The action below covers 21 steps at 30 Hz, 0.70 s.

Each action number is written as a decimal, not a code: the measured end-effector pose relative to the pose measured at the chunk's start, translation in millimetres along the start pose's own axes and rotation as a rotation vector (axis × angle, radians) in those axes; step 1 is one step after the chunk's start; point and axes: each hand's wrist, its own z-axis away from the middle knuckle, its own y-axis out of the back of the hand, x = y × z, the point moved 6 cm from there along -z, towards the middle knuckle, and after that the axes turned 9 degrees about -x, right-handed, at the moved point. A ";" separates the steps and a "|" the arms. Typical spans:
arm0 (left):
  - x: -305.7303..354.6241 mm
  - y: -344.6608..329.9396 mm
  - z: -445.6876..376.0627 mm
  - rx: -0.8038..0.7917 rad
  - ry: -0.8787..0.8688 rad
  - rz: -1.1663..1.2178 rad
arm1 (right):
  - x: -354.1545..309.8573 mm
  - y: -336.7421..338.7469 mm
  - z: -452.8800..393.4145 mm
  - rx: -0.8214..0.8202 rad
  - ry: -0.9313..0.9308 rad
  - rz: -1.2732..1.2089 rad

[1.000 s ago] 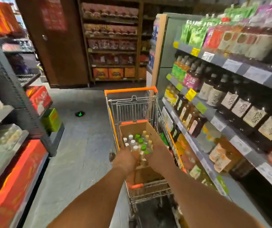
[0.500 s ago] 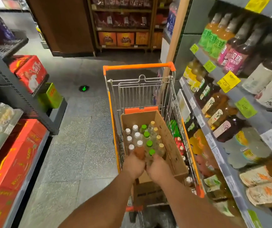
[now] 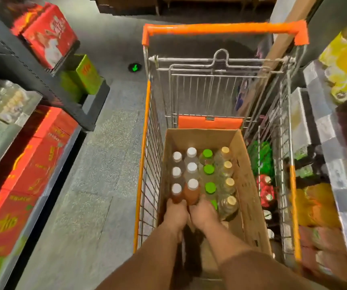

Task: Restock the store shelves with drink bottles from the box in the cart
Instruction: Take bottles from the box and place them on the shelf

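Both hands reach into the cardboard box in the cart, left hand grasping one brown white-capped bottle, right hand grasping its neighbour; best lifted straight up, clearing adjacent green-capped bottles.

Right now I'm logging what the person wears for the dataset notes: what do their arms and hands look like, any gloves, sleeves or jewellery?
Both the left hand and the right hand are bare, with no gloves. The forearms are uncovered up to the frame's bottom edge; no sleeve shows. No watch, bracelet or ring is visible, though motion blur could hide small items.
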 end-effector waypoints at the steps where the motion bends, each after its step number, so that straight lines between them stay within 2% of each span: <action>1: -4.6 -3.0 -11.5 -0.017 0.019 0.067 | 0.2 -0.6 -14.4 -0.004 0.001 -0.023; 4: -15.8 -10.2 -38.6 0.027 0.089 0.157 | -0.8 -0.9 -49.6 0.053 0.028 -0.094; 8: -20.2 -16.1 -75.5 0.059 0.110 0.189 | -3.4 -9.8 -80.9 0.112 0.071 -0.367; 11: -25.7 -16.2 -101.7 0.088 0.122 0.259 | -0.2 -11.8 -95.6 0.202 0.045 -0.440; 16: -32.1 -15.6 -116.5 0.131 0.136 0.401 | 7.6 -14.1 -108.5 0.242 -0.031 -0.412; 21: -35.3 -15.3 -108.1 0.127 0.107 0.417 | 7.8 -11.0 -98.6 0.217 -0.019 -0.260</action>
